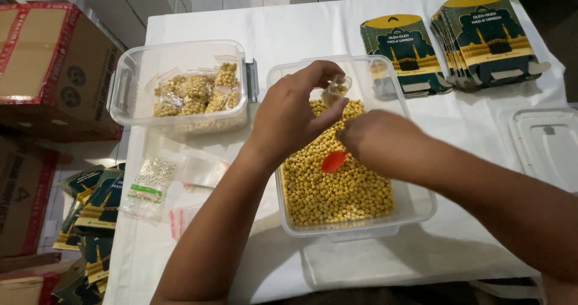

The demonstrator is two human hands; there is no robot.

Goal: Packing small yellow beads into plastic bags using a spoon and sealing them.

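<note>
Two bare hands meet over a clear rectangular plastic tub (415, 212) filled with small round yellow chickpeas (337, 191). The left hand (289, 115) is closed in a pinch, its thumb and fingertips gripping the mouth of a small clear plastic pouch (338, 88) that hangs just above the chickpeas and already shows a few yellow ones inside. The right hand (379, 139) is curled shut around a small orange plastic scoop (333, 160), whose bowl sticks out below the fingers, just over the heap and directly beneath the pouch. The two hands are almost touching at the fingertips.

Left of the left hand stands a second clear plastic tub with a grey latch (129, 85), holding several filled and sealed pouches of chickpeas (198, 91). Below that tub, beside the left forearm, lie flat empty clear pouches with red seal strips (186, 178) on the white tablecloth (289, 28).

Beyond the right hand, further up the table, sit two stacks of flat dark green and yellow printed card sleeves (487, 37). To the right of the right forearm lies a clear plastic lid (542, 145). Well to the left of both hands, off the table edge, are brown cardboard boxes with red tape (51, 64) and more green printed sleeves (90, 209) lying loose on the floor.
</note>
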